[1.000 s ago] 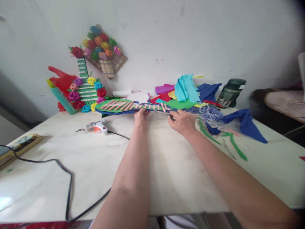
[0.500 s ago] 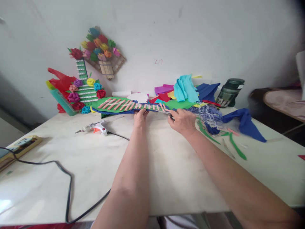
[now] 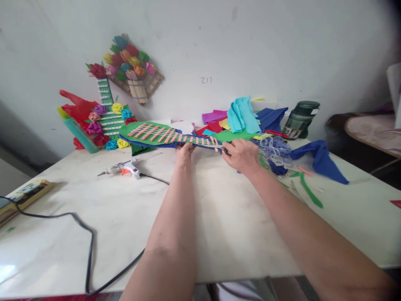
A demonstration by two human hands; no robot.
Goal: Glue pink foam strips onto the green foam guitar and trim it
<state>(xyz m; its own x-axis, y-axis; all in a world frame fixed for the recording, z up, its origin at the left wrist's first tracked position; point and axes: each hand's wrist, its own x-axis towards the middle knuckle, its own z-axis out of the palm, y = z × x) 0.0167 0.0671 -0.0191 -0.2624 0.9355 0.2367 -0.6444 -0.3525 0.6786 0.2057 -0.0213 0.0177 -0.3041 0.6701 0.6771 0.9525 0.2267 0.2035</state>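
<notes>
A guitar-shaped craft piece [image 3: 153, 134], green on top with a blue edge, pale pink strips across it and white strings along it, is held above the table. My left hand [image 3: 186, 151] is closed around its near edge at the narrow middle, the thumb on top and the other fingers underneath. In my right hand [image 3: 242, 154] are scissors [image 3: 226, 151] with dark handles, closed in my fingers. Their blades point left along the near edge of the craft's narrow end. Whether the blades are parted is too small to tell.
A white glue gun [image 3: 133, 169] lies at left, its black cord [image 3: 90, 251] running to the front. A power strip [image 3: 28, 196] sits at far left. Blue-white yarn [image 3: 272, 148], coloured paper [image 3: 242, 115], green scraps [image 3: 310, 192] and a dark bottle [image 3: 302, 119] are at right.
The craft piece has tilted, with its wide left end raised and showing more of its green face. My right hand with the scissors has shifted very slightly.
</notes>
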